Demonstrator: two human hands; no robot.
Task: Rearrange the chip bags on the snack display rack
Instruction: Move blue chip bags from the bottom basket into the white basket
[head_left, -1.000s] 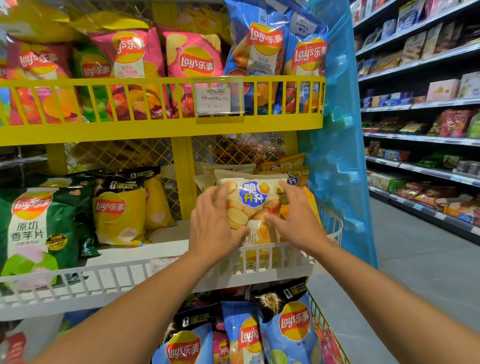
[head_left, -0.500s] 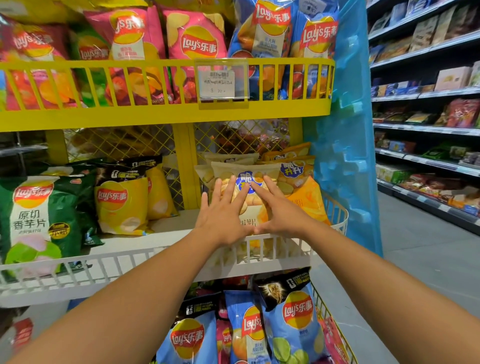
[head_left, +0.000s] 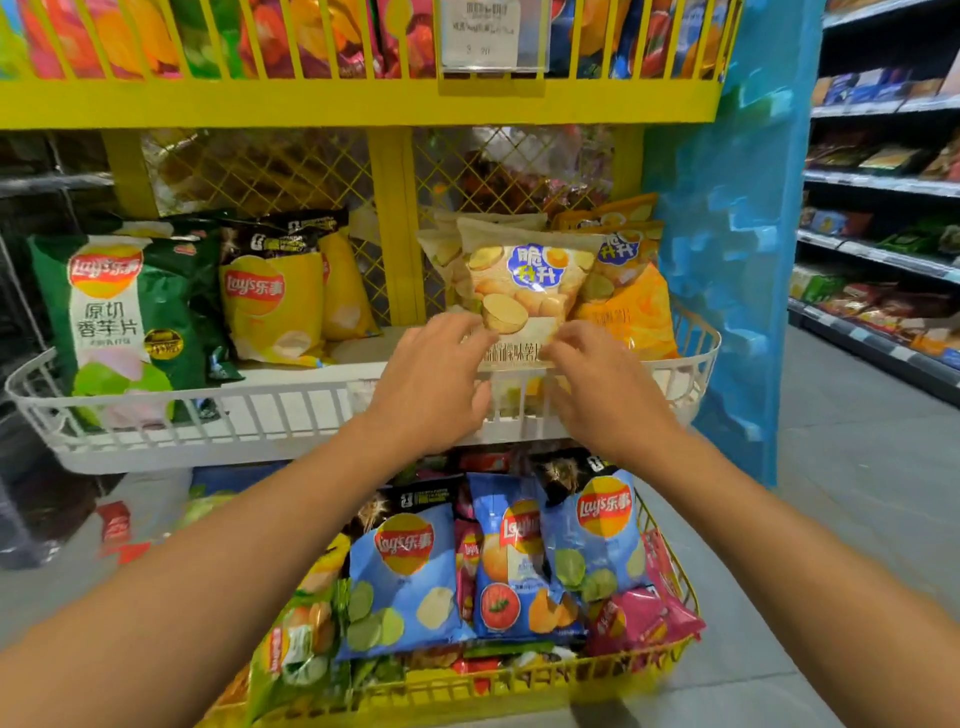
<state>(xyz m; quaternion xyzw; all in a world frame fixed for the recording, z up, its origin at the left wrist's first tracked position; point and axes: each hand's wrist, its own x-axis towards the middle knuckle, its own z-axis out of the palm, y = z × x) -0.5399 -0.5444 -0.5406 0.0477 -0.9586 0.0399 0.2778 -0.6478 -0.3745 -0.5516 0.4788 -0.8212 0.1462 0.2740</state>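
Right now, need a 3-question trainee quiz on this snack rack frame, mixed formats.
1. True or false: the green Lay's bag stands at the left end of the white basket.
2. Which colour is the bag right of the beige chip bag? A orange, B purple, C black.
3. Fill in: the left hand and right hand are at the beige bag's ____ edge.

Key: 1 true; 2 A; 3 bottom.

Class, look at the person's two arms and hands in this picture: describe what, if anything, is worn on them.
Nothing is worn. The left hand and right hand are bare, with no gloves, and no rings or watch visible. Both forearms are uncovered all the way to the frame's edge; no sleeve shows.
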